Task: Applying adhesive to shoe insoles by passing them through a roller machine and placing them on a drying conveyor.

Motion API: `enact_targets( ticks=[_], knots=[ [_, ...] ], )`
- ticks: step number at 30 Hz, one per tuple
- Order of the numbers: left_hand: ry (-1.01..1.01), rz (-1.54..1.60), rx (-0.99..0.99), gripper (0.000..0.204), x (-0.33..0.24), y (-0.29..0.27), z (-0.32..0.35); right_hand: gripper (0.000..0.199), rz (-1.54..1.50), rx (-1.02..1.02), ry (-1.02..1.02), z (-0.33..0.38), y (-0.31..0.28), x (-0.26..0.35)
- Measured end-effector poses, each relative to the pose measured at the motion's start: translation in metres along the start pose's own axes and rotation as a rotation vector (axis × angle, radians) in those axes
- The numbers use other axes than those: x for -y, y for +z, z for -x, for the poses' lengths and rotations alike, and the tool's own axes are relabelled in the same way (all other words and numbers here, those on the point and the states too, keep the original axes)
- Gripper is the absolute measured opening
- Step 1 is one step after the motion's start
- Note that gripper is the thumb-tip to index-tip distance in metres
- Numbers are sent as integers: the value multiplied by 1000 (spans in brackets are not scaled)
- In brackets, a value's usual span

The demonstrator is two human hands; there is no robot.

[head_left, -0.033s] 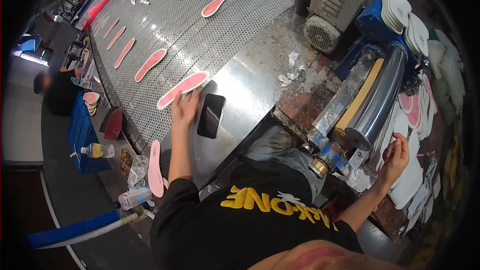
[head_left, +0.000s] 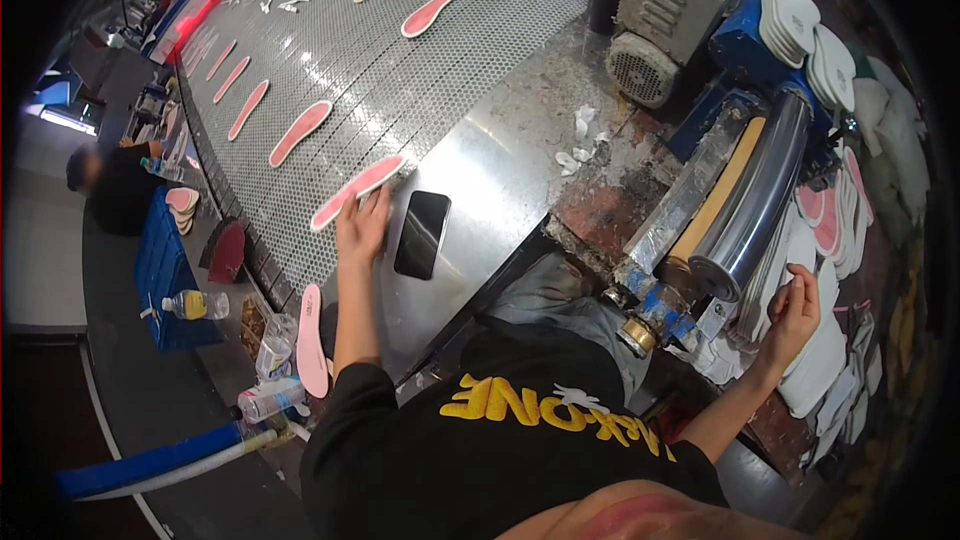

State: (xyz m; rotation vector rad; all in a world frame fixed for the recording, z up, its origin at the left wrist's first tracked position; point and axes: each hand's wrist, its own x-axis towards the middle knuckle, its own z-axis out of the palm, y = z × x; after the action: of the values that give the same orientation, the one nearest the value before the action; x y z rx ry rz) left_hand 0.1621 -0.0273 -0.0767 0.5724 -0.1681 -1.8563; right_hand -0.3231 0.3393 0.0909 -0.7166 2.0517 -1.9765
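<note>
Pink foam insole (head_left: 358, 190) looks light and floppy, best pinched at its edge; left hand (head_left: 362, 225) lies flat, fingers apart, on it; right hand (head_left: 795, 315) reaches, half-curled and empty, toward stacked white insoles (head_left: 825, 360).

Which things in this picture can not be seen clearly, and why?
- Right hand: head view, back turned to camera; its grip on the white insoles is hidden.
- Left hand: covers the near end of the pink insole.
- Far belt insoles: too small for detail.
- Roller: lower end hidden behind fittings.
</note>
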Motion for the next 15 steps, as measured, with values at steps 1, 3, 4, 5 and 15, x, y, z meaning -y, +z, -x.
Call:
enact_targets(
  ticks=[1,3,4,5,15],
  knots=[
    [-22,-1,-39,52,-4,-8,-2,20,10,-28,-10,-2,-5,10],
    [-41,-21,-122,52,-17,-29,3,20,193,-88,-164,-10,-13,23],
    [-61,-33,-156,51,-20,-37,3,20,221,-131,-223,-13,-15,36],
    [-57,-48,-158,50,-35,-49,12,20,212,-123,-282,-22,-7,38],
    [53,-636,-15,13,58,66,22,52,1007,-153,-668,-173,52,131]
  ],
)
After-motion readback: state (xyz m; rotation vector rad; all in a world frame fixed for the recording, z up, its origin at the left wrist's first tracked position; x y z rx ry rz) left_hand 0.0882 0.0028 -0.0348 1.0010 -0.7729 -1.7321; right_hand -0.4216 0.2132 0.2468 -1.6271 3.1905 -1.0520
